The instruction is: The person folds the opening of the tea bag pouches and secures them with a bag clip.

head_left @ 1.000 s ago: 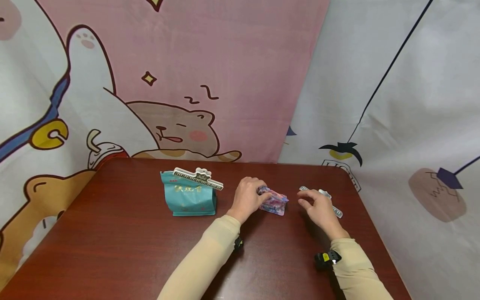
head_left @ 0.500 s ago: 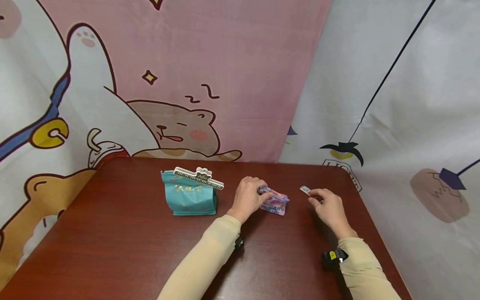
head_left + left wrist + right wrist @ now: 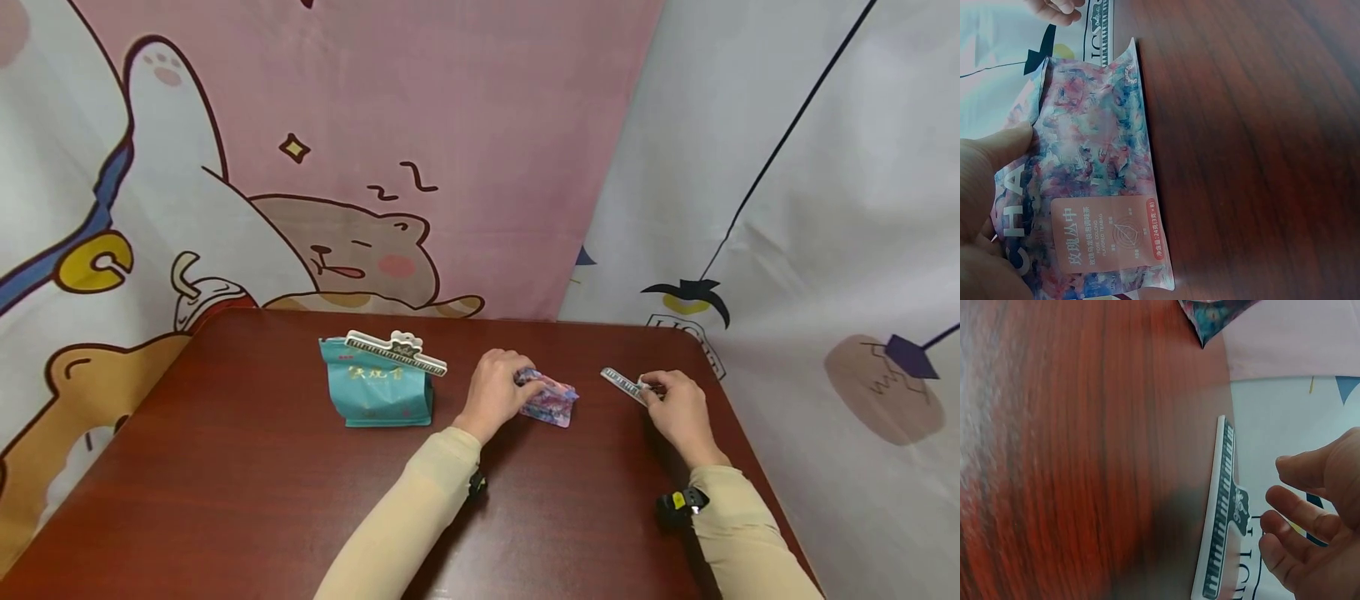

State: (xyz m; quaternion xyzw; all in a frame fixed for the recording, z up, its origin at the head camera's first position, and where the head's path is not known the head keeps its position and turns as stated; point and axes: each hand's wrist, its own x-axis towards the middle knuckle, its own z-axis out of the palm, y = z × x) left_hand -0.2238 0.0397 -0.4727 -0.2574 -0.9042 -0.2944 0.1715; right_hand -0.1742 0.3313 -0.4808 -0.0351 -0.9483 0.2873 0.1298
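Observation:
My left hand [image 3: 491, 393] pinches the top of a small pink-and-blue floral tea pouch [image 3: 551, 406], which stands on the table. In the left wrist view, the thumb [image 3: 1007, 147] presses on the pouch's folded upper edge, above a pink label. A white bag clip [image 3: 621, 383] with a piano-key pattern lies to the right of the pouch, partly hidden by my right hand [image 3: 681, 412]. The right wrist view shows this hand's fingers loosely bent, with a gap between them and the clip's handle [image 3: 1239, 512].
A teal tea bag [image 3: 382, 398] stands on the left, with a similar piano-key clip [image 3: 397, 352] across its top. The dark red-brown table [image 3: 247, 492] ends at a cartoon-printed cloth backdrop [image 3: 517, 167] behind and on the right.
My right hand has shifted right along the clip toward its handle, uncovering the clip's left end. My left hand keeps its hold on the pouch, and the head view has tilted slightly.

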